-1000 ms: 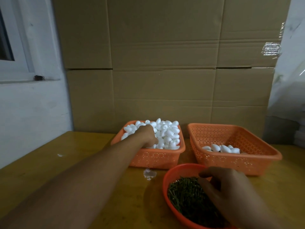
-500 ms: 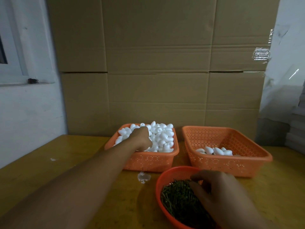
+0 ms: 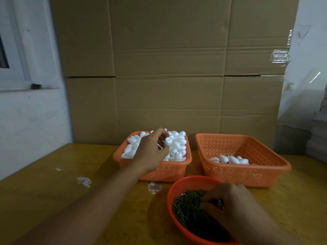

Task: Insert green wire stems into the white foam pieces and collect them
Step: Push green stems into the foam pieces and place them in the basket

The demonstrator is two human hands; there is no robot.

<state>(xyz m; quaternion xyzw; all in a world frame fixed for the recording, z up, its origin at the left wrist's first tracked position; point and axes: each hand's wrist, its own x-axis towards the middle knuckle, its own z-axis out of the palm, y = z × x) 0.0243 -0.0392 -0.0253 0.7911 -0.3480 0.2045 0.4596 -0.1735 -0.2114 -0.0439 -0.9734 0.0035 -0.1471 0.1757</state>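
An orange basket (image 3: 169,169) at the table's middle is heaped with white foam pieces (image 3: 178,145). My left hand (image 3: 152,151) hovers over the heap and pinches one foam piece (image 3: 167,141) between thumb and fingers. A second orange basket (image 3: 247,172) to the right holds a few foam pieces (image 3: 230,160) on its floor. Near me stands a red round bowl (image 3: 178,190) filled with short green wire stems (image 3: 189,207). My right hand (image 3: 235,207) reaches into the bowl, its fingers curled on the stems.
Both baskets and the bowl sit on a yellow wooden table (image 3: 88,200). Stacked cardboard boxes (image 3: 168,68) form a wall right behind the baskets. White foam crumbs (image 3: 84,181) lie on the table to the left. A white wall with a window frame (image 3: 26,76) is on the left.
My left hand has risen off the foam heap with one piece pinched in its fingers. My right hand has dug deeper into the green stems.
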